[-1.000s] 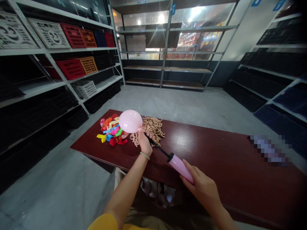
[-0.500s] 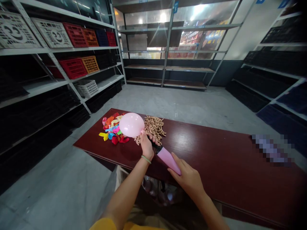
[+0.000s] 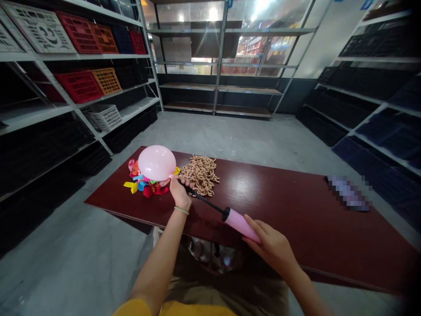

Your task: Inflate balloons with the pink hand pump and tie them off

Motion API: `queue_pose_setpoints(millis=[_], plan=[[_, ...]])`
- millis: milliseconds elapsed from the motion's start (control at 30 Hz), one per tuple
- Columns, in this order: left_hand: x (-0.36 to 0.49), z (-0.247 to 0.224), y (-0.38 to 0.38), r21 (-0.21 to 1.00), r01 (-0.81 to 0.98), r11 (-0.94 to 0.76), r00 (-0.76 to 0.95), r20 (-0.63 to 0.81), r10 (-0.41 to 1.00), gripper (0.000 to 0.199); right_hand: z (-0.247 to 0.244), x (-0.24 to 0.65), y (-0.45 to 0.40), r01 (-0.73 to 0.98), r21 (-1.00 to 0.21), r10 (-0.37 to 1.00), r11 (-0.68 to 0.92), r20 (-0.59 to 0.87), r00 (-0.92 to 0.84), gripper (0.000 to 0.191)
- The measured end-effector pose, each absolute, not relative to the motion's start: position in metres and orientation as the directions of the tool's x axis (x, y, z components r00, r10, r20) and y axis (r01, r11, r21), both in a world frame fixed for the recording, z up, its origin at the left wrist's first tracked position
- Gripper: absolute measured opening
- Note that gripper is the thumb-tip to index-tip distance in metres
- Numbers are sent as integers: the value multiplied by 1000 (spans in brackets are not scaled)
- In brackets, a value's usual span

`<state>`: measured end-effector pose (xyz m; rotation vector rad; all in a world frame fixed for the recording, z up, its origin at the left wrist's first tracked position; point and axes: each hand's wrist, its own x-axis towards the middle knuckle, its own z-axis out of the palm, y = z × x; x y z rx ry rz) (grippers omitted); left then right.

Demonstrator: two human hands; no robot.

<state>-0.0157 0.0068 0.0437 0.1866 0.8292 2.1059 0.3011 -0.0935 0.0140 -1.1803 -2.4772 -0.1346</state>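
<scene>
A round pale pink balloon (image 3: pixel 157 163) sits inflated on the nozzle of a pink hand pump (image 3: pixel 240 224). My left hand (image 3: pixel 180 193) is shut around the balloon's neck and the pump's nozzle, just above the tabletop. My right hand (image 3: pixel 271 248) grips the pink pump barrel near its end, with the thin black rod (image 3: pixel 207 199) drawn out. Behind the balloon lies a heap of colourful uninflated balloons (image 3: pixel 141 186). To its right is a tangled tan pile of small twisted pieces (image 3: pixel 199 174), close to my left fingers.
The dark red wooden table (image 3: pixel 289 219) spans the view, with a pixelated patch (image 3: pixel 347 193) on its right part. A plastic bag (image 3: pixel 210 254) shows below its near edge. Metal shelves with red, orange and white crates (image 3: pixel 79 87) stand left; more shelves stand behind and right.
The pump rod has gone in and then been drawn out again, with my right hand moving back toward me. The balloon looks slightly larger. The view has shifted a little left.
</scene>
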Motion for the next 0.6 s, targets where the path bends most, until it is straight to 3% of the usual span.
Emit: queue_pose_setpoints(millis=[433, 600], plan=[[25, 22, 11, 628, -689, -361, -594, -206, 777, 24, 32, 220, -53, 837, -87, 817, 540, 293, -497, 55], [28, 7, 17, 652, -687, -321, -581, -227, 782, 25, 20, 224, -55, 806, -103, 788, 583, 313, -530, 56]])
